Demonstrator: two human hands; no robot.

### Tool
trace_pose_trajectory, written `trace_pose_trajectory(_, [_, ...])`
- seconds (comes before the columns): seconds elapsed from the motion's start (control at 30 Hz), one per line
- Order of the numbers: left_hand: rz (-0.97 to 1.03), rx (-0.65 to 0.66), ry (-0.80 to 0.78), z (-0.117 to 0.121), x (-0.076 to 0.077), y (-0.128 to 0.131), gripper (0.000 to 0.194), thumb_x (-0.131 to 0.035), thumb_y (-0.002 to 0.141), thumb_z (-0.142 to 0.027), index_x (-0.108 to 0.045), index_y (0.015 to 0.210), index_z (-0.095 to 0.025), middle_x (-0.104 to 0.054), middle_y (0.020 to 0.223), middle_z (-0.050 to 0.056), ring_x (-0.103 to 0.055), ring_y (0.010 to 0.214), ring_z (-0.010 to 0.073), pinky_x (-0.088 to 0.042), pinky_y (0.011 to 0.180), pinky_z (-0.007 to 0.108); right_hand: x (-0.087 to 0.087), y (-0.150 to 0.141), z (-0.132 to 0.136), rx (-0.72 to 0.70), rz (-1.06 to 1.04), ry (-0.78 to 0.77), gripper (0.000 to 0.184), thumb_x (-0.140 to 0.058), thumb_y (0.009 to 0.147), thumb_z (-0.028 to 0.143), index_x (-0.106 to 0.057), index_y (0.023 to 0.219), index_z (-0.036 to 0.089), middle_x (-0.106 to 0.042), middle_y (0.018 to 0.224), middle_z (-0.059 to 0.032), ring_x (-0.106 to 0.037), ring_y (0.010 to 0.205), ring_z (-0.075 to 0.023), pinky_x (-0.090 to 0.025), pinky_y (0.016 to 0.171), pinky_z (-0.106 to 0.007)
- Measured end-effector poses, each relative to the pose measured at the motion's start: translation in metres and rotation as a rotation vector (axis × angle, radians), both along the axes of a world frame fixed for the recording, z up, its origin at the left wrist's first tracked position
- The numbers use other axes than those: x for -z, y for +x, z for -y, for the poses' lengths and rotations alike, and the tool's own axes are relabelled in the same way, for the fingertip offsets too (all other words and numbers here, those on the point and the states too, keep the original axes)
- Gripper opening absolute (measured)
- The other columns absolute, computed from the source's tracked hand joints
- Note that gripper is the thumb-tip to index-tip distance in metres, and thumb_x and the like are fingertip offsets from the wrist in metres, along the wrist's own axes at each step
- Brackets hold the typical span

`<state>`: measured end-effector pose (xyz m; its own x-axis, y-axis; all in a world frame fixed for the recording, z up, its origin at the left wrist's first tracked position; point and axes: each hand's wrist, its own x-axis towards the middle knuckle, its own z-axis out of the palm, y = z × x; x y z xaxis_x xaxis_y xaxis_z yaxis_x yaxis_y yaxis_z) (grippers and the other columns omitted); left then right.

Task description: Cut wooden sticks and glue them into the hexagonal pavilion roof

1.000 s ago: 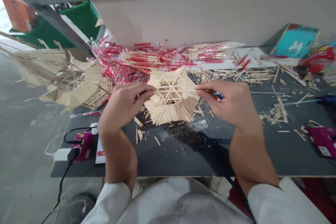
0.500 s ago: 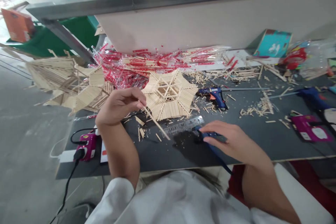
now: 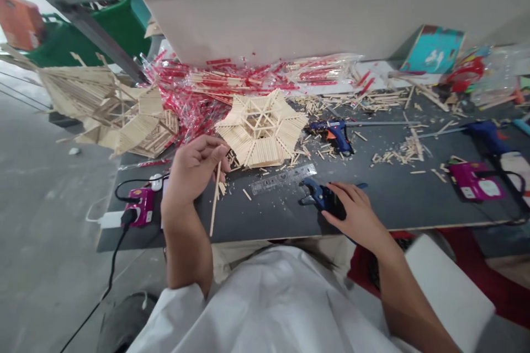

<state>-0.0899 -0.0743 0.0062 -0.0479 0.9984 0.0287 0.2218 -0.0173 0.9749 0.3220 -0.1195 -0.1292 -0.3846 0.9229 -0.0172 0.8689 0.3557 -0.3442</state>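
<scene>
The left hand (image 3: 195, 170) pinches a stick (image 3: 215, 201), upper end hidden, while the right hand (image 3: 356, 215) partly covers a blue tool (image 3: 317, 194), whether gripped being indiscernible.

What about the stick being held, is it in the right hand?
No, the left hand pinches the stick between thumb and fingers.

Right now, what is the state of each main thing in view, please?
Left hand: pinching a wooden stick
Right hand: at blue tool, grip unclear
Blue tool: jaws apart
Wooden model: centre uncovered
Glue gun beside model: lying sideways
Clear ruler: lying flat
Left power strip: black plug inserted
Red wrappers: heaped
</scene>
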Motion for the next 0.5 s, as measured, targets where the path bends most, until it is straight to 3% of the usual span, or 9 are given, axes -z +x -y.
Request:
trace_pose_trajectory(0.3, [0.240, -0.225, -0.329, 0.079, 0.116, -0.006, 0.040, -0.071, 0.095, -0.056, -0.060, 0.102, -0.018, -0.067, 0.064, -0.003, -0.059, 0.043, 0.0099, -0.041, 0.040, 0.017, 0.002, 0.027, -0.008, 0.033, -0.082, 0.050, 0.054, -0.068, 0.096, 0.042, -0.056, 0.145, 0.021, -0.061, 0.146, -0.0156, -0.056, 0.137, -0.0364, -0.043, 0.118, -0.058])
trace_pose_trajectory(0.4, [0.188, -0.280, -0.382, 0.093, 0.131, 0.002, 0.044, -0.071, 0.094, -0.059, -0.060, 0.105, -0.018, -0.066, 0.064, -0.003, -0.058, 0.044, 0.0111, -0.040, 0.040, 0.019, -0.009, 0.010, -0.005, 0.088, -0.243, 0.070, 0.036, -0.066, 0.099, 0.038, -0.065, 0.131, 0.022, -0.067, 0.138, -0.0133, -0.063, 0.129, -0.0315, -0.048, 0.115, -0.053])
trace_pose_trajectory(0.5, [0.067, -0.307, -0.360, 0.093, 0.133, 0.007, 0.042, -0.069, 0.095, -0.058, -0.061, 0.108, -0.019, -0.067, 0.068, -0.003, -0.060, 0.047, 0.0131, -0.042, 0.043, 0.021, -0.033, -0.023, 0.003, 0.094, -0.446, 0.102, 0.017, -0.065, 0.100, 0.026, -0.070, 0.116, 0.025, -0.075, 0.116, -0.0075, -0.071, 0.108, -0.0237, -0.056, 0.102, -0.042])
